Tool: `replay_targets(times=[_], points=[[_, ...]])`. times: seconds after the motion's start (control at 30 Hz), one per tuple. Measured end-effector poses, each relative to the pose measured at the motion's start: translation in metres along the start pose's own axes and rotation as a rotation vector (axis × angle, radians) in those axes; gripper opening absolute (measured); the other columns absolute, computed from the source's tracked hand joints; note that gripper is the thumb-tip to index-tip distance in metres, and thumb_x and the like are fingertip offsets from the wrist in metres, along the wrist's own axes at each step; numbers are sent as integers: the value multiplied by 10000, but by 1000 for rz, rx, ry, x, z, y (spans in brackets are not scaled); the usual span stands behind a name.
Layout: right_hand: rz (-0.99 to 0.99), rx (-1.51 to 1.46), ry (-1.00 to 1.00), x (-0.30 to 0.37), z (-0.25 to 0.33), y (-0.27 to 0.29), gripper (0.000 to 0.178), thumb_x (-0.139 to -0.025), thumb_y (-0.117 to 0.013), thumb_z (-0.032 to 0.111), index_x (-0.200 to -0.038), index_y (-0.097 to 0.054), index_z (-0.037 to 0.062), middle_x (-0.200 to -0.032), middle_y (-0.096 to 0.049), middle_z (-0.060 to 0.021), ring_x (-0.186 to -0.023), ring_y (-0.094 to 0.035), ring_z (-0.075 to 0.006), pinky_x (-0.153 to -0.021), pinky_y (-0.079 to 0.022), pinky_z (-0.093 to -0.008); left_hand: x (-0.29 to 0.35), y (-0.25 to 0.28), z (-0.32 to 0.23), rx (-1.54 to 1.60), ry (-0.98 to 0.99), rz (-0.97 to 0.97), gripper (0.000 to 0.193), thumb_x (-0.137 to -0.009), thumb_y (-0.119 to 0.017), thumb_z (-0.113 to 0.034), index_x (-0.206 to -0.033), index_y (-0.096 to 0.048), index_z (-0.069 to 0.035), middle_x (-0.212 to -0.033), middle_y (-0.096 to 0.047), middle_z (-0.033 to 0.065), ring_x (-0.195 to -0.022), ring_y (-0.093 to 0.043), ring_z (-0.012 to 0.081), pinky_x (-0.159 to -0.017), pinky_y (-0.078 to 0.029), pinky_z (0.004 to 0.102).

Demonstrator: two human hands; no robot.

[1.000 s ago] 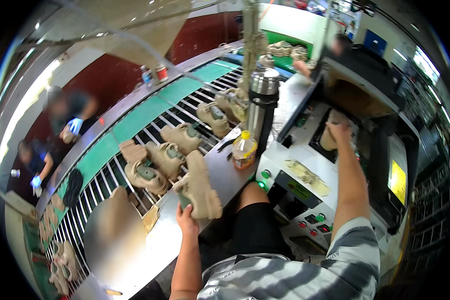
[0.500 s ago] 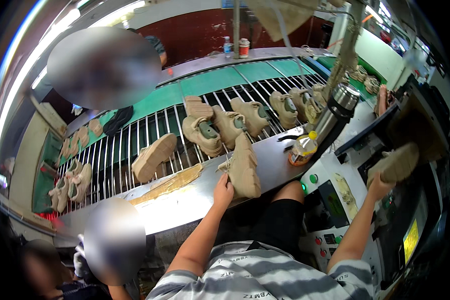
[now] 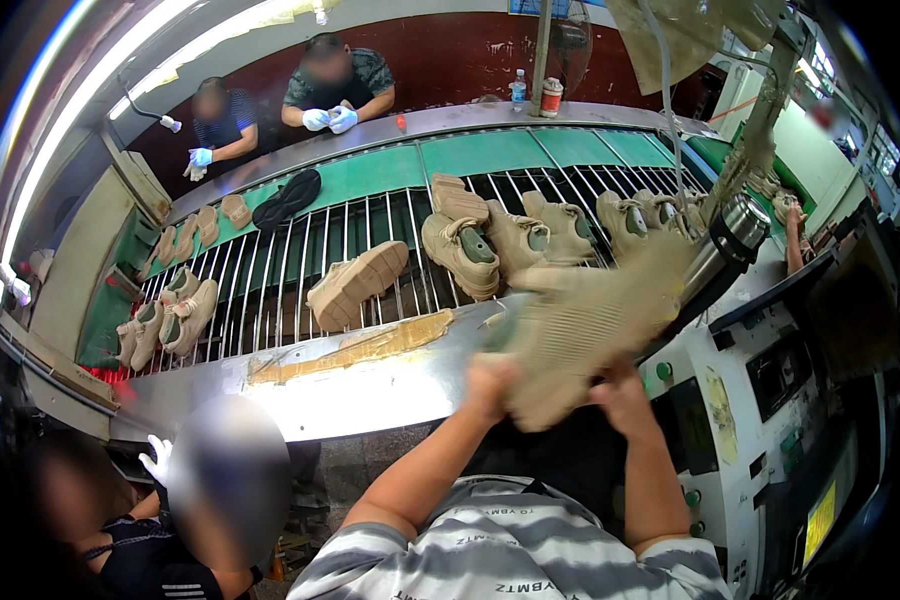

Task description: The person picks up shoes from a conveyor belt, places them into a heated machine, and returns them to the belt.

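Note:
In front of me, over the metal ledge, a beige shoe point(image 3: 595, 340) is smeared by motion, its ribbed sole turned toward me. My right hand point(image 3: 620, 395) is closed at its lower right side. My left hand point(image 3: 492, 385) is closed on another beige shoe point(image 3: 503, 334), mostly hidden behind the first; a bit of green lining shows. Beyond them, several beige lace-up shoes point(image 3: 460, 255) stand on the rod conveyor point(image 3: 270, 290). A single shoe point(image 3: 358, 285) lies tipped on its side there, sole partly showing.
A steel flask point(image 3: 738, 232) stands right of the shoes. Beside it is a control panel point(image 3: 690, 430) with green buttons. Brown tape point(image 3: 360, 350) covers part of the ledge. Gloved co-workers point(image 3: 335, 90) sit across the conveyor; another person point(image 3: 150, 520) is at the lower left.
My right hand has brought its shoe left from the machine to in front of me. The two shoes now overlap, hiding the yellow-capped bottle. My view has shifted left.

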State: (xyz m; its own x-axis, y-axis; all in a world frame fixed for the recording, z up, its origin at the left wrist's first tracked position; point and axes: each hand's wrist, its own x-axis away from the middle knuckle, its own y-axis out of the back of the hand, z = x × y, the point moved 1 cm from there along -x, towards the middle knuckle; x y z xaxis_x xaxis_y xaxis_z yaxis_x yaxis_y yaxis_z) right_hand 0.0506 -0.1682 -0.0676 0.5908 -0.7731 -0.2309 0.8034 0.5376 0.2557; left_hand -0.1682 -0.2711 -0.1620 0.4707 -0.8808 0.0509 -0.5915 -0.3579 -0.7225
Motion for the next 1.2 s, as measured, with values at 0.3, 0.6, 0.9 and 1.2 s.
replay_targets(times=[0.3, 0.6, 0.9, 1.2], points=[[-95, 143, -464, -45, -119, -29, 923, -760, -777, 319, -1470, -257, 43, -1383, -425, -222, -1241, -453, -298, -995, -403, -398, 39, 125, -136, -1025, -568, -729, 528, -711, -751, -108, -1180, -558, 41, -1013, -647, 130, -901, -641, 211, -824, -508, 323], [151, -278, -612, -65, -149, -79, 1065, -713, -755, 141, -1522, -64, 79, -1343, -439, -199, -1191, -480, -276, -979, -408, -360, -51, 131, -66, -1199, -842, -896, 596, -722, -763, -117, -1256, -532, 16, -1208, -588, 197, -1115, -570, 317, -960, -436, 382], [-3, -1229, -955, -10, -102, -23, 723, -741, -552, 284, -1393, -398, 14, -1209, -590, -196, -1070, -600, -347, -940, -481, -460, -165, 137, -78, -1298, -882, -940, 616, -716, -777, -156, -1269, -544, -18, -1212, -587, 173, -1090, -570, 319, -951, -431, 384], [-570, -1162, -98, 130, -25, 156, 862, -613, -558, 170, -1423, -331, -14, -1343, -499, -217, -1161, -550, -380, -985, -469, -490, -197, 181, -71, -1324, -673, -591, 718, -817, -711, -166, -1410, -352, 22, -1370, -441, 221, -1245, -450, 327, -1048, -344, 383]])
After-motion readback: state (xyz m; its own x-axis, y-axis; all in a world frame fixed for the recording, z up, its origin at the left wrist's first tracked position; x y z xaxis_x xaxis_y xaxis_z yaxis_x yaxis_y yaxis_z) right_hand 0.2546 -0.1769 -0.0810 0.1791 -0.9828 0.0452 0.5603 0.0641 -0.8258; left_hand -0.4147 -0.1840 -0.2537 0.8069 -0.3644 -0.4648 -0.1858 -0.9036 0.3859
